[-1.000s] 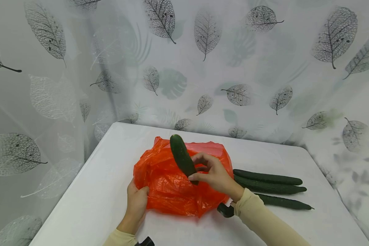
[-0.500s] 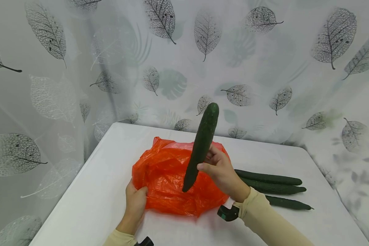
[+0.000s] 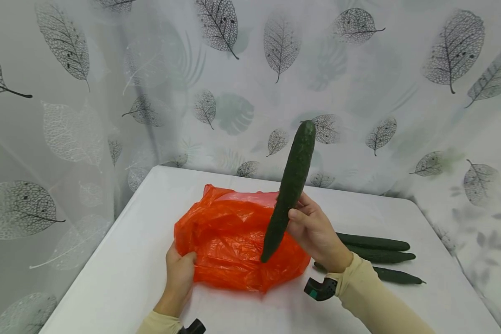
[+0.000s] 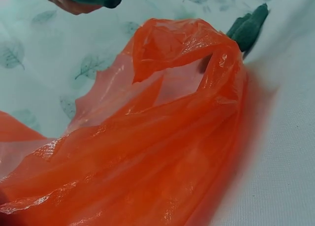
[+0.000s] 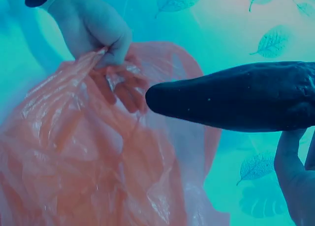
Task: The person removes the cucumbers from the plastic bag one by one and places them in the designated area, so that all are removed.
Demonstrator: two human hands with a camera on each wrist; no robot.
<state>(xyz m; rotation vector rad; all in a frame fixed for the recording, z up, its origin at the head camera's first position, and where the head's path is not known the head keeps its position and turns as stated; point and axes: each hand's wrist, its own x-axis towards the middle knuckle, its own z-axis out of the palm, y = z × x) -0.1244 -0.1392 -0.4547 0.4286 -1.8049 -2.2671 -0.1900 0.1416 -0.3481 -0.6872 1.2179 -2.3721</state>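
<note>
In the head view my right hand (image 3: 317, 234) holds a long dark green cucumber (image 3: 290, 190) slanting up above the red plastic bag (image 3: 229, 241). The thumb lies along the near side of the cucumber. My left hand (image 3: 179, 276) grips the left edge of the bag, thumb in front and fingers behind the film. In the right wrist view, the narrow end of the cucumber (image 5: 221, 100) points toward the bag's edge, where fingers show through the plastic. The left wrist view has the crumpled bag (image 4: 147, 152) up close, with the held cucumber's end at the top.
Three more cucumbers (image 3: 380, 242) lie side by side on the white table (image 3: 108, 278), right of the bag and partly hidden by the right arm. A leaf-patterned curtain (image 3: 250, 93) hangs behind the table and along its sides.
The right hand has lifted the cucumber up and to the right, away from the bag, and its tilt has swung from left-leaning to right-leaning. The left hand and bag have shifted slightly left.
</note>
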